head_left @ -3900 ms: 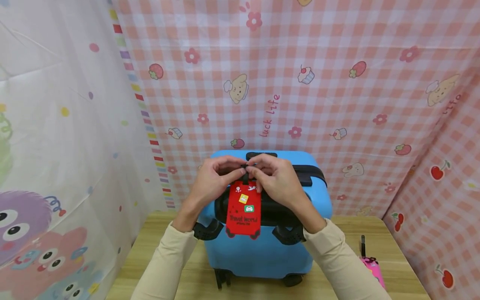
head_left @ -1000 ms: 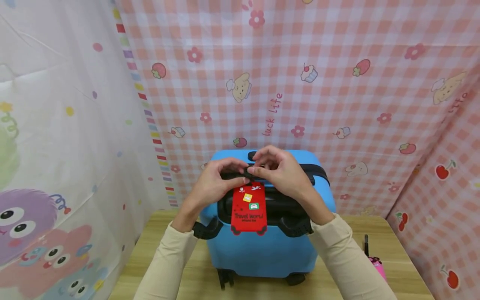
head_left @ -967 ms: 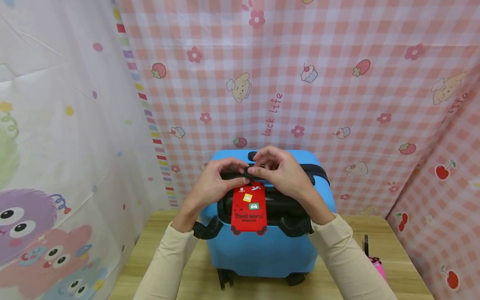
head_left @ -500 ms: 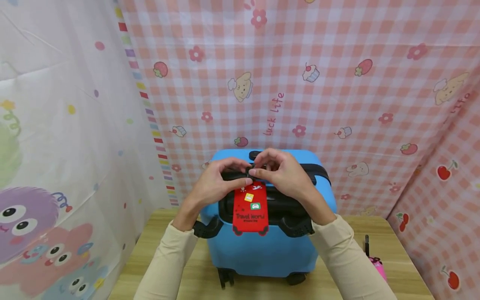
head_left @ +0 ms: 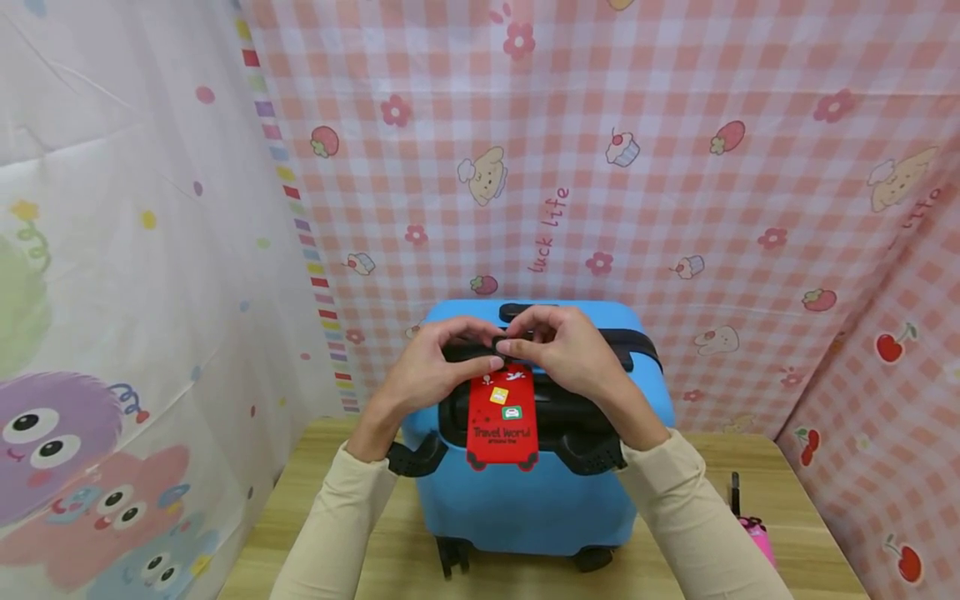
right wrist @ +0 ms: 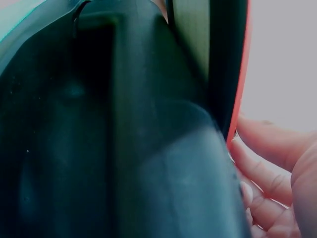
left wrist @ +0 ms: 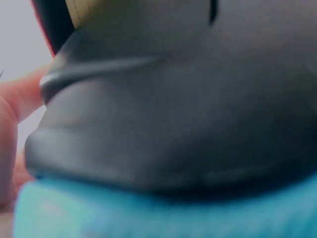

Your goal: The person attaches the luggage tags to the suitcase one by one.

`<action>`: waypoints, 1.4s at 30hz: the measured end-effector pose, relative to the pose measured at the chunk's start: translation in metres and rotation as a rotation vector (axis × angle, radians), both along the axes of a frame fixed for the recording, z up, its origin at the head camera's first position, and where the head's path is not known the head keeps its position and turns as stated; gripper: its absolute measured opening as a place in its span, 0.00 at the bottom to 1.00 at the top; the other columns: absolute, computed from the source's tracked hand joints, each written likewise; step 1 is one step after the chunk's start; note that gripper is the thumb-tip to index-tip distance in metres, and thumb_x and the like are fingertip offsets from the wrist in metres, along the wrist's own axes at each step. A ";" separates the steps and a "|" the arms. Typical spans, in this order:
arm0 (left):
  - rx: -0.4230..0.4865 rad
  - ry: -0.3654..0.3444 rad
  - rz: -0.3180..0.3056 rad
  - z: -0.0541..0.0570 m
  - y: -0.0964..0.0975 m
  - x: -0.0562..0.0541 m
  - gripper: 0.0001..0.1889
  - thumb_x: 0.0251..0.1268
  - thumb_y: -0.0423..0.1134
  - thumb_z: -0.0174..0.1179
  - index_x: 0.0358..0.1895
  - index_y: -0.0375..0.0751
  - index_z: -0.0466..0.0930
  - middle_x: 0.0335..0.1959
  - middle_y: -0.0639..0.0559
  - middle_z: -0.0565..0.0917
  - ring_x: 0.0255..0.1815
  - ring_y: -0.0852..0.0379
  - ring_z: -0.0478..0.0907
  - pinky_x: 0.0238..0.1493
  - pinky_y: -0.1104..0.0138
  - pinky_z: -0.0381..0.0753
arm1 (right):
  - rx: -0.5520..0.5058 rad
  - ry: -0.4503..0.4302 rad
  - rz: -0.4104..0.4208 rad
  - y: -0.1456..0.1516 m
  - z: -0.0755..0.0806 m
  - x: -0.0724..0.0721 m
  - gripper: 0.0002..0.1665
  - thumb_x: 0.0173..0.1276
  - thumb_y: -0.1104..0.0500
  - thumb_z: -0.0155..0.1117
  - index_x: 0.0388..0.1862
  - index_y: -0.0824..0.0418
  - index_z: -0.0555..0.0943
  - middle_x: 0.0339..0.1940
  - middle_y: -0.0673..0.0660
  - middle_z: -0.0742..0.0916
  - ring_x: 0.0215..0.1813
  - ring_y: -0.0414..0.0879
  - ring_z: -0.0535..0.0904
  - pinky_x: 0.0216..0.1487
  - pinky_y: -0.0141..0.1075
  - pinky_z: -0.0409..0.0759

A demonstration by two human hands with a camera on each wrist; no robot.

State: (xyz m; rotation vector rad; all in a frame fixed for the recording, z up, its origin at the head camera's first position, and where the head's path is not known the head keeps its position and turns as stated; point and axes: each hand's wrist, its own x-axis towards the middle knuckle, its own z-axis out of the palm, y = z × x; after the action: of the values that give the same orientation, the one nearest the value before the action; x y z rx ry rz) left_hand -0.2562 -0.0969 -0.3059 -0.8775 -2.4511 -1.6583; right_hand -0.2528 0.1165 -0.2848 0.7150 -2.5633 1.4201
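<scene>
A red luggage tag (head_left: 502,437) printed "Travel World" hangs against the front of a small blue suitcase (head_left: 525,512). Its short black strap (head_left: 500,343) rises between my two hands at the suitcase's black top handle. My left hand (head_left: 427,367) pinches the strap from the left, thumb low near the tag's upper edge. From the other side my right hand (head_left: 566,350) pinches it with thumb and forefinger. Fingertips hide how the strap runs round the handle. The right wrist view shows the tag's red edge (right wrist: 243,59) beside my right fingers (right wrist: 267,178).
The suitcase stands on its black wheels (head_left: 592,558) on a wooden table (head_left: 315,492). A pink tag (head_left: 757,537) with a black strap lies at the right, partly behind my sleeve. Checked cloth (head_left: 637,208) hangs close behind; white cloth (head_left: 150,292) hangs at the left.
Since the oldest frame, both hands and the tag have shifted slightly right. Over the last second my right forefinger has come down towards the strap. The suitcase has stayed in place.
</scene>
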 end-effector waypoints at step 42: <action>0.038 0.009 -0.004 -0.003 0.000 0.000 0.13 0.63 0.38 0.68 0.50 0.46 0.84 0.43 0.51 0.84 0.45 0.53 0.80 0.50 0.56 0.82 | 0.026 -0.012 0.082 0.008 0.001 0.001 0.10 0.63 0.55 0.73 0.43 0.53 0.86 0.26 0.54 0.80 0.29 0.50 0.75 0.31 0.38 0.75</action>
State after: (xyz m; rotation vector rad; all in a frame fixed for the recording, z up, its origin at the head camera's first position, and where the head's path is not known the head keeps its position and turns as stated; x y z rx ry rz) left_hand -0.2561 -0.0972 -0.3086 -0.8833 -2.4054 -1.6921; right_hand -0.2521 0.1243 -0.2842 0.8266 -2.5939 1.4210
